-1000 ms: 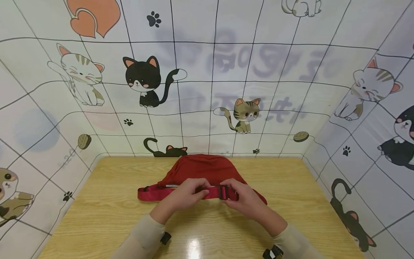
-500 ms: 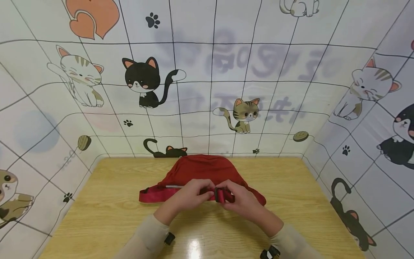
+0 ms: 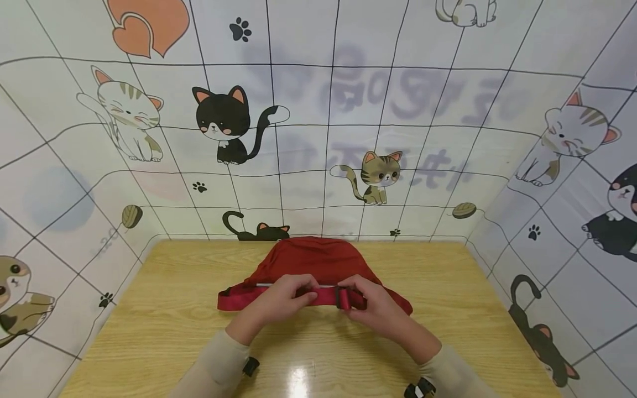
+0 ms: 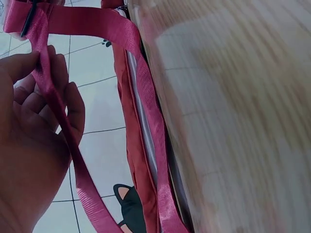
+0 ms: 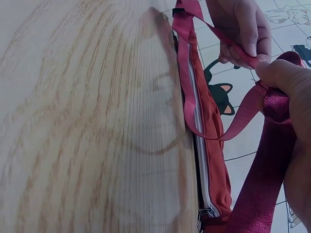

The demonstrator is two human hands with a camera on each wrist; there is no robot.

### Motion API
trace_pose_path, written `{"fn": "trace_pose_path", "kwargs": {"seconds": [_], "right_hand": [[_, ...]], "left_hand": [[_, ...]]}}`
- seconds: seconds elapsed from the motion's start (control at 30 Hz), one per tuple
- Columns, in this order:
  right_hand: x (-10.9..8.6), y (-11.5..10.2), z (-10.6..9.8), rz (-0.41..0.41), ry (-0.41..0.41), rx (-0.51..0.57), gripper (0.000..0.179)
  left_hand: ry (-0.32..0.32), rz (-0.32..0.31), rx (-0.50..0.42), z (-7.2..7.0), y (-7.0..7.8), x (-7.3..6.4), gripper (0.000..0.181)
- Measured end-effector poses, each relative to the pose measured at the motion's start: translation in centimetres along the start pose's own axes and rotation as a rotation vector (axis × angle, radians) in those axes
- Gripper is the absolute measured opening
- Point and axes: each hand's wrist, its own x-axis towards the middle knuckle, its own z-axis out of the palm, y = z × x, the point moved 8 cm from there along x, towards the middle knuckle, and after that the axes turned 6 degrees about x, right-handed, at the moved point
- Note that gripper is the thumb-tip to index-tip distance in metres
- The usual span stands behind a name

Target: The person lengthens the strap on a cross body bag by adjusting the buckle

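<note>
lying leftmost on the pale wooden tabletop, the crimson strap doubles back in a loop beside a dark fitting; the turn probably results from the free run being drawn forward of the bag. next, the left hand pinches this run between thumb and curled fingers, seemingly to steady one side of it. behind the hands, the red waist bag rests toward the far side of the tabletop, before the cat-print wall, its pale zipper edge turned to the person; this placement likely leaves working room in front. right of the left hand, a short flat span of strap leads to a black slider, apparently taut because it is held on both sides. rightmost, the right hand grips the strap at the slider, the narrow hold presumably giving control of the webbing there.
</note>
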Motion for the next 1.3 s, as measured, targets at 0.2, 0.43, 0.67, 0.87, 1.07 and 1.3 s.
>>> {"fn": "trace_pose_path", "kwargs": {"seconds": [0.2,0.43,0.67,0.87,1.07,1.3], "right_hand": [[0.0,-0.3,0.1,-0.016,0.003,-0.015,0.059],[0.1,-0.3,0.4,-0.033,-0.004,-0.023,0.057],[0.2,-0.2,0.7,-0.008,-0.009,-0.053,0.06],[0.2,-0.3,0.6,-0.015,-0.004,-0.042,0.058],[0.1,-0.4,0.5,-0.058,0.018,-0.053,0.058],[0.2,-0.3,0.2,-0.061,0.027,-0.03,0.06]], "left_hand": [[-0.001,0.025,-0.019,0.1,0.8,0.5,0.005],[-0.021,0.062,-0.035,0.6,1.7,1.1,0.003],[-0.038,0.069,-0.045,1.0,2.7,1.7,0.003],[-0.037,0.047,-0.046,1.1,2.6,1.6,0.014],[-0.023,0.023,0.011,1.4,2.4,1.4,0.042],[0.042,0.074,0.058,1.4,2.9,1.3,0.053]]}}
